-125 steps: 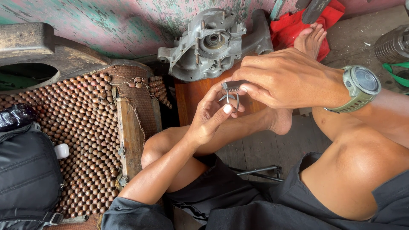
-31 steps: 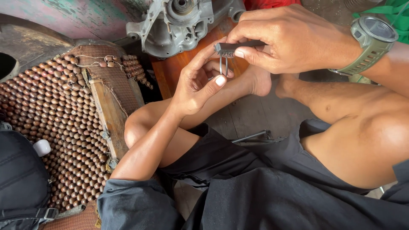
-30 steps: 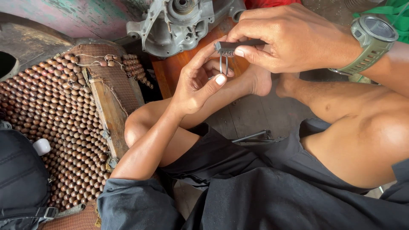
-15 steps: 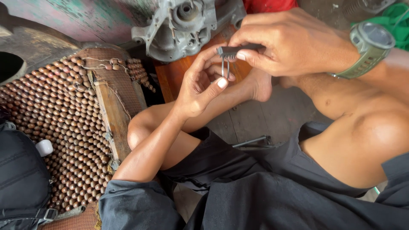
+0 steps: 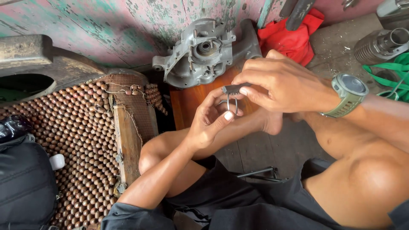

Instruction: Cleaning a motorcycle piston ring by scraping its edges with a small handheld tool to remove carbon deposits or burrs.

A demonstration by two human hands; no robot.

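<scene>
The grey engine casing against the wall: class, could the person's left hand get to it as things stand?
Probably yes. The engine casing lies just beyond the left hand with nothing between, but that hand and the right hand both pinch a small metal clip.
</scene>
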